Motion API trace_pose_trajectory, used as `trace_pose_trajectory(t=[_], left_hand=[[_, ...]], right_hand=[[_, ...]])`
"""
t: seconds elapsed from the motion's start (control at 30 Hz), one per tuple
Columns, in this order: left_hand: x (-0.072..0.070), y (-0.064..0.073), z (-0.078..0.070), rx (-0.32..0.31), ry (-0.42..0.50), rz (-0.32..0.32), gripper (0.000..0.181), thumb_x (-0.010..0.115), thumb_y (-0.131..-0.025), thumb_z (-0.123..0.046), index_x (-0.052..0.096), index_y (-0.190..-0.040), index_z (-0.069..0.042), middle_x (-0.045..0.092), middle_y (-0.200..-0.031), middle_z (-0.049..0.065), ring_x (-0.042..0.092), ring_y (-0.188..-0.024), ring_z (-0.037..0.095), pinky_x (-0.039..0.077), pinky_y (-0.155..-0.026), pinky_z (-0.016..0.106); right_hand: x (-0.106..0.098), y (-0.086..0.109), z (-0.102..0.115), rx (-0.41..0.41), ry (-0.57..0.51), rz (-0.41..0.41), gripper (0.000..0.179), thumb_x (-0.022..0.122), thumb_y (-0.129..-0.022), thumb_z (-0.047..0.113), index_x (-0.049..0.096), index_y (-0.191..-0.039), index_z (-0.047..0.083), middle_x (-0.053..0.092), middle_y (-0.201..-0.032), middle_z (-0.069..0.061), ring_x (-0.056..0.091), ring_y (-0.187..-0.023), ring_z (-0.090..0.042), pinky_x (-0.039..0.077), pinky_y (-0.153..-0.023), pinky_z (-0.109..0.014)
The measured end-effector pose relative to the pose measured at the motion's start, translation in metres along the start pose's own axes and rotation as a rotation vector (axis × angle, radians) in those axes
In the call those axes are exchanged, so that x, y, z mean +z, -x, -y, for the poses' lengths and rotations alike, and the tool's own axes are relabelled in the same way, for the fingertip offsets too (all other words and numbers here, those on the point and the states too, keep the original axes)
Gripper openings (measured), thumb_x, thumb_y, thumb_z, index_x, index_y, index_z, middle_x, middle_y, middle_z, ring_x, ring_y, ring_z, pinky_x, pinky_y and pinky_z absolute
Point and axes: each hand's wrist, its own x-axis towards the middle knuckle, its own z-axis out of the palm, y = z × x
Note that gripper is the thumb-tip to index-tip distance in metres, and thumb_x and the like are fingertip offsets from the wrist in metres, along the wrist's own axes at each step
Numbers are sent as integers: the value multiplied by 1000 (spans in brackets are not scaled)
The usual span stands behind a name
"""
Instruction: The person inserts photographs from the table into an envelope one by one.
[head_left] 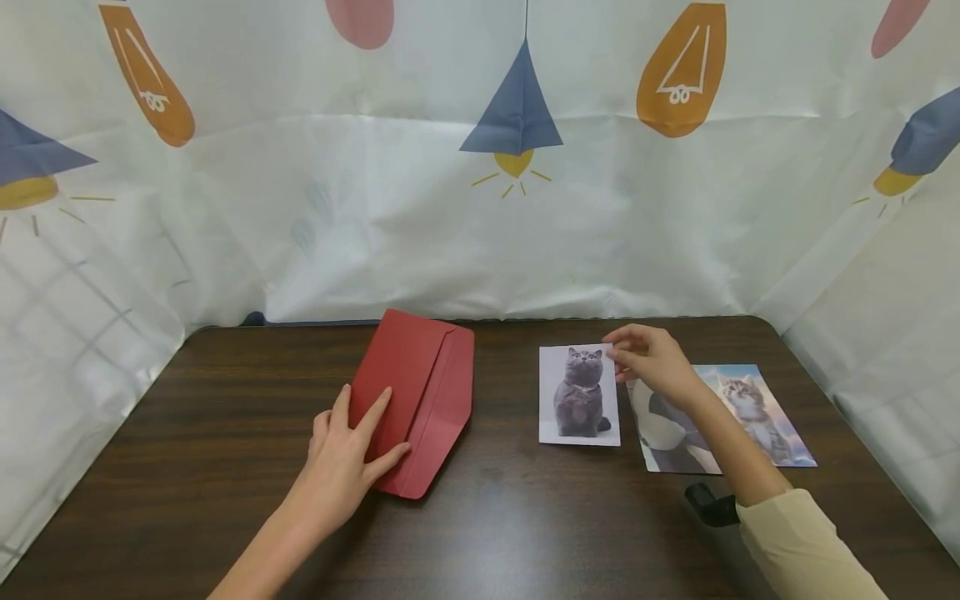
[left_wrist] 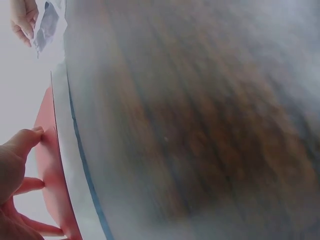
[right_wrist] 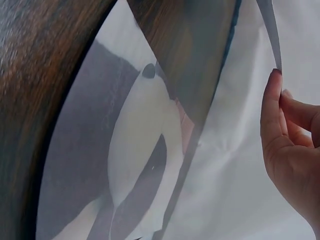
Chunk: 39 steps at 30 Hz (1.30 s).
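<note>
Head cam's decent: soft, even light, red envelope (head_left: 408,367) reads fairly crisp, pale glare on the desk (head_left: 498,542) around 6 o'clock. Left wrist is rough tbh, milky haze everywhere, wood grain smeared, 10 o'clock side nearly blown white. Right wrist has speckly shine toward 11 o'clock, and the big photo's (right_wrist: 137,110) edge bows.

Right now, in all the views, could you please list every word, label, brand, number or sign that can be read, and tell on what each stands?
None can be read.
Red envelope: no writing on its visible side.
Grey cat card: picture only.
Kitten picture: no readable text.
Curtain: drawn lamps and bulbs; some faint marks are too blurred to tell.
</note>
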Motion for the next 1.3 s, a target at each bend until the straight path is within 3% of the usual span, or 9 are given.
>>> trace_pose_trajectory(t=[0.67, 1.3], left_hand=[[5, -9, -10, -6, 117, -58, 71, 87, -89, -26, 57, -149, -4, 36, -146, 44, 36, -123, 61, 45, -90, 70], [7, -18, -16, 6, 101, -60, 70, 87, -89, -25, 58, -149, -5, 37, -147, 42, 36, -127, 59, 50, -92, 70]], right_hand=[[4, 8, 8, 1, -95, -23, 29, 63, -104, 1, 61, -130, -13, 71, -98, -14, 71, -70, -12, 62, -67, -32], [7, 12, 10, -2, -134, -42, 31, 63, -105, 2, 61, -132, -12, 70, -102, -14, 70, -74, -12, 63, -72, -33]])
